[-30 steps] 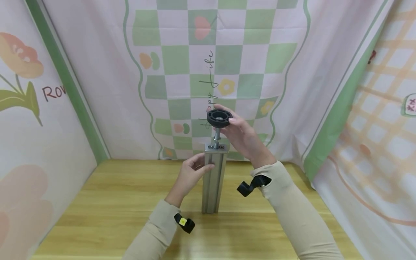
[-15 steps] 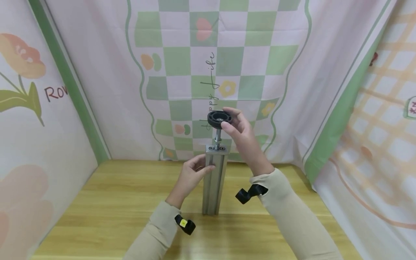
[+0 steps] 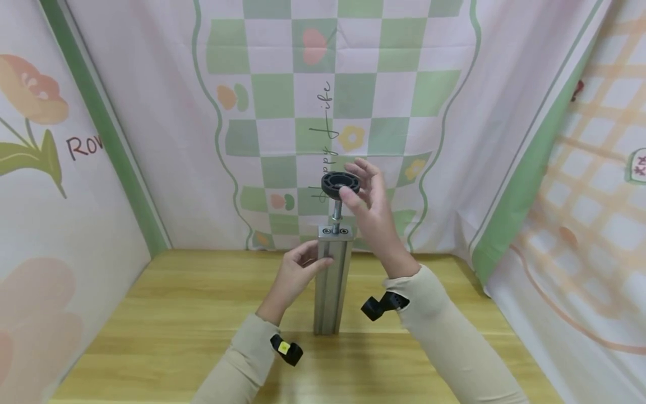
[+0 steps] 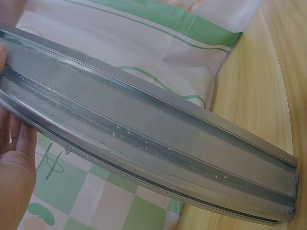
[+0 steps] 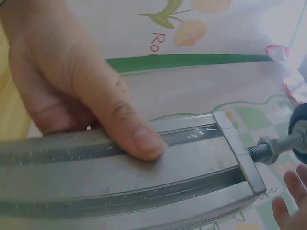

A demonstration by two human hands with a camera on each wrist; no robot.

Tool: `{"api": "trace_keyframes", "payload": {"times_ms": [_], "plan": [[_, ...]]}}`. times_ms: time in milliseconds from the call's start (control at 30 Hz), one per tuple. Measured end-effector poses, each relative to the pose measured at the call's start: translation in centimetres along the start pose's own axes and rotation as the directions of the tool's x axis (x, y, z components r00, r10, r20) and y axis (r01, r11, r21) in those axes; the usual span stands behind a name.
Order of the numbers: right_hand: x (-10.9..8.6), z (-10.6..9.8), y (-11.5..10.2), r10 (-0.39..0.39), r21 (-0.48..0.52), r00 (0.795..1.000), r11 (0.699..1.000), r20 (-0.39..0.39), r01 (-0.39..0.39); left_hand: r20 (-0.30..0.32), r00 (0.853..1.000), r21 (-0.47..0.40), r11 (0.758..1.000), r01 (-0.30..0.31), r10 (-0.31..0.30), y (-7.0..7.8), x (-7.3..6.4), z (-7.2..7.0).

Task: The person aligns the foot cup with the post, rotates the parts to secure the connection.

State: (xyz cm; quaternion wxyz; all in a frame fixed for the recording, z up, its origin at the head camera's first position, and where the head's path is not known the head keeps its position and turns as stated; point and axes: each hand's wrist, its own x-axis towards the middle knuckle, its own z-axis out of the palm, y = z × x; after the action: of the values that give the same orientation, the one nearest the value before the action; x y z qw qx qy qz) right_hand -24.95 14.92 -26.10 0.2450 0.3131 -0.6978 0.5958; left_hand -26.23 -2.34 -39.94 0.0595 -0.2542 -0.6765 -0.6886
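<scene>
An aluminium profile (image 3: 332, 292) stands upright on the wooden table, capped by a metal end plate (image 5: 242, 153). From the plate rises a threaded stud (image 3: 337, 211) with a hex nut (image 5: 271, 149), topped by a round black levelling foot (image 3: 331, 187). My left hand (image 3: 299, 270) grips the profile's upper part, thumb across the near face and fingers behind. My right hand (image 3: 377, 220) is at the foot's right side: its thumb overlaps the near rim, and the fingers extend loosely past the far side. In the right wrist view, its fingertips (image 5: 295, 184) show beside the foot.
Printed fabric curtains (image 3: 242, 185) enclose the back and both sides of the table (image 3: 166, 314). Black wrist mounts (image 3: 286, 349) sit on both sleeves. Small pale shavings (image 4: 122, 129) lie in the profile's groove.
My right hand has swung round the foot: its thumb came forward to the near rim and its fingers spread away from it. The left hand and profile have stayed put.
</scene>
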Motion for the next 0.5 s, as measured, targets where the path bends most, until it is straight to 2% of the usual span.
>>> {"api": "trace_keyframes", "payload": {"times_ms": [100,233,367,500], "plan": [[0.5,-0.4,0.3,0.03,0.2,0.992,0.978,0.122,-0.054,-0.003,1.0,0.005,1.0,0.005,-0.005,-0.1,0.0,0.0],[1.1,-0.9,0.7,0.055,0.409,0.968,0.9,0.243,-0.153,-0.004,1.0,0.008,1.0,0.002,-0.002,-0.2,0.0,0.0],[1.4,-1.3,0.8,0.039,0.518,0.945,0.828,0.326,-0.213,-0.003,1.0,0.005,1.0,-0.003,0.003,-0.3,0.1,0.0],[1.6,-1.5,0.8,0.027,0.568,0.933,0.787,0.358,-0.241,0.0,1.0,0.001,1.0,-0.01,0.01,-0.4,0.1,-0.1]]}}
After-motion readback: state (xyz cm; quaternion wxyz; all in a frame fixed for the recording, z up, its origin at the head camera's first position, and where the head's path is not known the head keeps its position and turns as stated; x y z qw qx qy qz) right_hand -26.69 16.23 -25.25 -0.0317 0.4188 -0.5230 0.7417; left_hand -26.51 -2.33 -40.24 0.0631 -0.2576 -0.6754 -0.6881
